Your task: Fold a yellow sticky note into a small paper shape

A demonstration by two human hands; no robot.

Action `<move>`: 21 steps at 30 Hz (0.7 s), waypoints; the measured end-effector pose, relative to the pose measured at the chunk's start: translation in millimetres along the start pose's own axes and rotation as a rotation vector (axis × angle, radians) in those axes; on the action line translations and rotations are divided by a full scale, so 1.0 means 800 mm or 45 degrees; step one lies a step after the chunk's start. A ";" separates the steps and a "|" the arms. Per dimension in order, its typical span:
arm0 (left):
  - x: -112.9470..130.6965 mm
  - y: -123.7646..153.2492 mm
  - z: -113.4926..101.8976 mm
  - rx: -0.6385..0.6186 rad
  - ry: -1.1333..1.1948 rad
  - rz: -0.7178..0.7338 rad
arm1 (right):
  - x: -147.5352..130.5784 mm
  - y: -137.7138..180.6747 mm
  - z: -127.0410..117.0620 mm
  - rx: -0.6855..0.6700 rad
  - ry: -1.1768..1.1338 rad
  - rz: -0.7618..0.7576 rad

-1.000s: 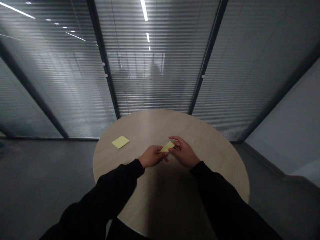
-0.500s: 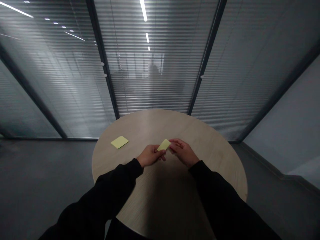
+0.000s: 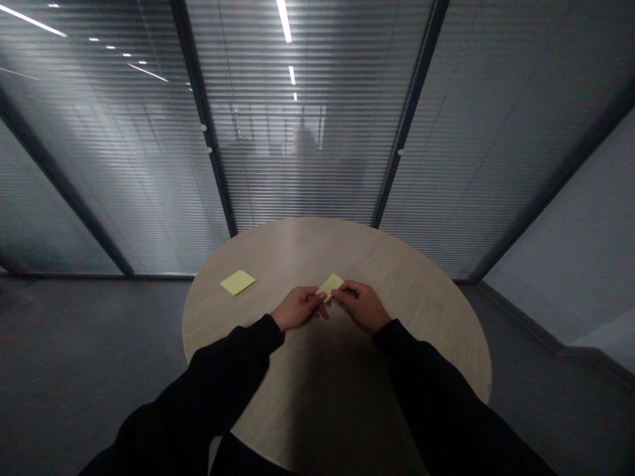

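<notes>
A small yellow paper note [image 3: 330, 285] is held between both hands just above the round wooden table [image 3: 436, 317]. My left hand [image 3: 297, 308] pinches its near left corner with closed fingers. My right hand [image 3: 361, 306] pinches the note's right edge, fingers curled. Both arms wear black sleeves. A yellow pad of sticky notes [image 3: 238, 282] lies flat on the table's left part, well apart from my left hand.
Glass partition walls with horizontal blinds and dark frames [image 3: 208, 145] stand just behind the table. Grey floor surrounds the table on both sides. A light wall [image 3: 585, 264] runs along the right.
The note has turned and risen slightly between my fingers, now standing more upright. Both hands have drawn a little closer together. The pad has not moved.
</notes>
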State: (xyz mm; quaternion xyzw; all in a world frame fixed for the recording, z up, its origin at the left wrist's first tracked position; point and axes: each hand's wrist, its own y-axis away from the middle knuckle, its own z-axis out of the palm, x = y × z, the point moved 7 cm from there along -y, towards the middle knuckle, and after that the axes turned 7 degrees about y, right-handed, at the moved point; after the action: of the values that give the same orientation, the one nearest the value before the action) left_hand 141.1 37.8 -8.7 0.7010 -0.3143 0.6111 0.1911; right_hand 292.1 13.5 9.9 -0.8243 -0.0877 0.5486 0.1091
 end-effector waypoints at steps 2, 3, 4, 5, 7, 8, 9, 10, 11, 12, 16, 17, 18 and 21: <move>0.001 0.000 0.001 -0.004 0.012 0.009 | 0.003 -0.001 -0.001 0.025 -0.030 0.003; 0.001 0.000 0.001 0.006 0.013 0.000 | 0.005 -0.001 -0.001 0.043 -0.041 0.005; 0.001 0.000 0.000 0.026 0.016 -0.011 | 0.007 -0.002 -0.002 0.064 -0.050 0.006; 0.001 0.000 -0.001 0.055 0.025 -0.020 | 0.009 -0.002 -0.003 0.090 -0.062 0.006; 0.000 0.000 -0.004 0.116 0.054 -0.028 | 0.013 -0.003 -0.003 0.130 -0.092 0.010; 0.000 0.000 -0.005 0.134 0.073 -0.029 | 0.014 -0.003 -0.001 0.137 -0.106 0.017; 0.000 0.000 -0.005 0.140 0.091 -0.027 | 0.016 -0.003 0.001 0.137 -0.119 0.026; -0.001 -0.001 -0.005 0.138 0.105 -0.022 | 0.017 -0.003 0.004 0.129 -0.131 0.035; -0.001 -0.001 -0.005 0.131 0.115 -0.017 | 0.018 -0.002 0.008 0.116 -0.142 0.043; -0.001 -0.001 -0.004 0.121 0.123 -0.007 | 0.019 -0.002 0.012 0.100 -0.155 0.050; 0.001 0.000 -0.002 0.067 0.138 0.053 | 0.024 -0.002 0.017 0.076 -0.232 0.074; 0.001 0.000 -0.001 0.057 0.134 0.059 | 0.026 -0.003 0.014 0.099 -0.259 0.079; 0.001 0.000 -0.001 0.054 0.124 0.058 | 0.029 -0.004 0.008 0.139 -0.291 0.084; -0.003 0.000 -0.002 0.059 0.082 0.025 | 0.039 -0.008 -0.020 0.322 -0.442 0.111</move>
State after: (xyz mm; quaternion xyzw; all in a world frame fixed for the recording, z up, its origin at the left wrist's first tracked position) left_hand 139.5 39.4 -11.0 0.6821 -0.3006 0.6423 0.1786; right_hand 319.0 26.9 -9.8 -0.7003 0.0000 0.6930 0.1713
